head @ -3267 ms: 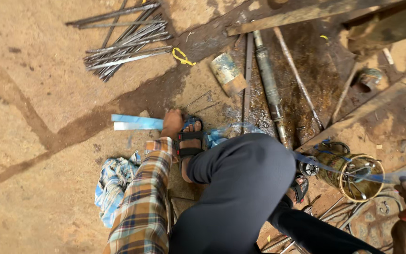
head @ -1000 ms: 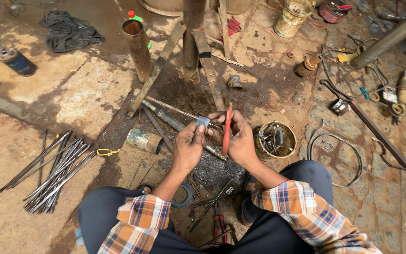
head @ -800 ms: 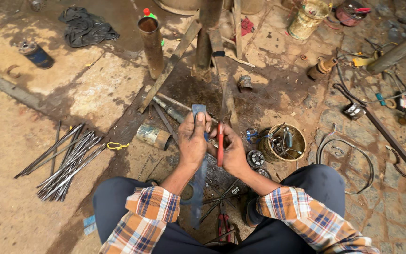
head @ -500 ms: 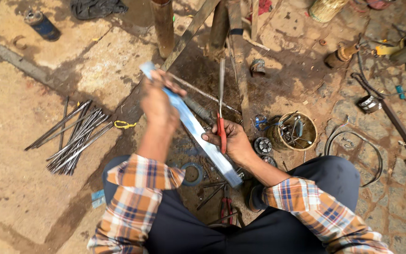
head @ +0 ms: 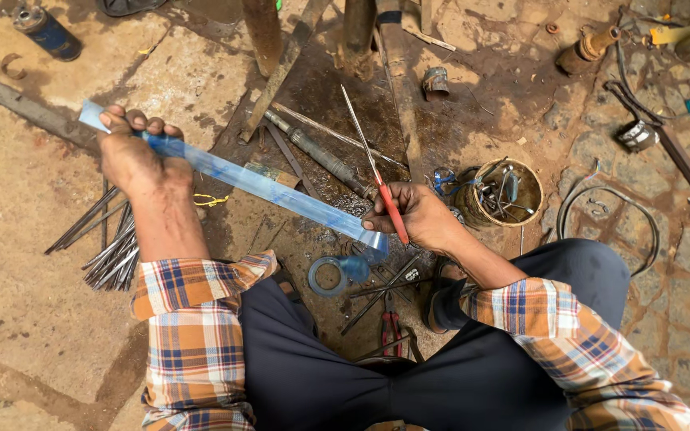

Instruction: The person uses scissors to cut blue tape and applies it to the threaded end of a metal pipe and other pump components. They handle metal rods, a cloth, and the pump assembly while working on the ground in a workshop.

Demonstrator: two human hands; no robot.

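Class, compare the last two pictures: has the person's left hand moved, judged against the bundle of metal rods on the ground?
Yes. The left hand, gripping the blue strip, has swung out leftward and now sits above the bundle of rods, no longer to its right.

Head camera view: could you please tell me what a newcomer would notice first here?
A long blue translucent strip stretches slantwise between the left hand and the right hand. The right hand also holds a red-handled screwdriver, pointing up. Left of the knees lies a bundle of metal rods.
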